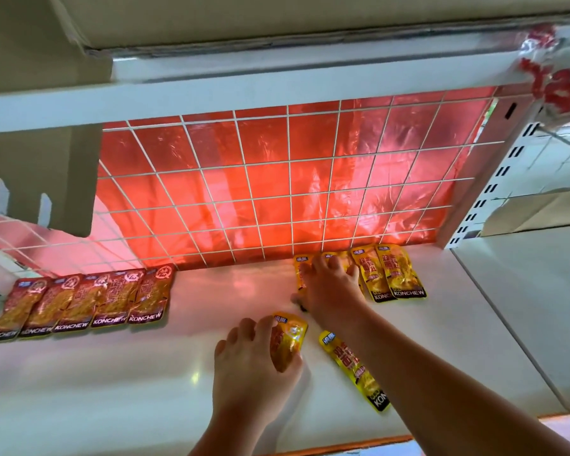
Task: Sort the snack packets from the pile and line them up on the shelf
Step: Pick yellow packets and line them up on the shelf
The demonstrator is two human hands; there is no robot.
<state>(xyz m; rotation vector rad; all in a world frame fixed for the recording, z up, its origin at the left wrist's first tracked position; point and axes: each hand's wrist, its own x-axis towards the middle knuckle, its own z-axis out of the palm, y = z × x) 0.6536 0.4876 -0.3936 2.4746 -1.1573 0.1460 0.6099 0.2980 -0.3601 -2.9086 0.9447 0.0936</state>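
Several red snack packets (79,301) lie side by side in a row at the back left of the white shelf (211,291). At the back right stands a row of yellow packets (395,274). My right hand (329,284) lies flat with spread fingers on the left yellow packets of that row, covering most of them. My left hand (250,366) grips a yellow packet (288,340) near the middle of the shelf. Another yellow packet (352,366) lies loose and slanted beside it, partly under my right forearm.
A white wire grid (277,192) with red plastic film behind it closes the shelf's back. Overhead is the upper shelf's white edge (211,93). A slotted white upright (487,192) stands at the right, with a red-and-white plastic bag (553,77) above it.
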